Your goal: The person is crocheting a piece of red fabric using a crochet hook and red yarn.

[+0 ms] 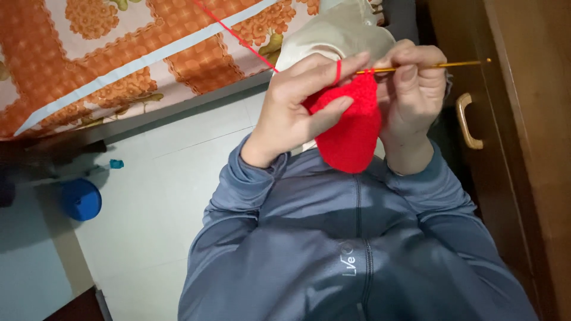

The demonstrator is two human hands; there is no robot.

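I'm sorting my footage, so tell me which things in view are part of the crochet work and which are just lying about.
In use:
left hand, pinching the red crocheted piece
right hand, holding the gold crochet hook
red yarn strand, looped over the left forefinger

Lying about:
blue round container on the floor
orange floral bedspread
wooden cabinet with handle

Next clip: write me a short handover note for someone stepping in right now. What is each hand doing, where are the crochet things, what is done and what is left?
Left hand: pinches the red crocheted yarn piece between thumb and fingers, with the red yarn strand looped over the index finger and running up across the orange floral bedcover.
Right hand: grips the thin gold metal crochet hook, its tip at the piece's top edge.
Done: a small rounded red piece is worked up.
Left: the hook is at the top edge, so a row looks unfinished; I cannot tell how much more.
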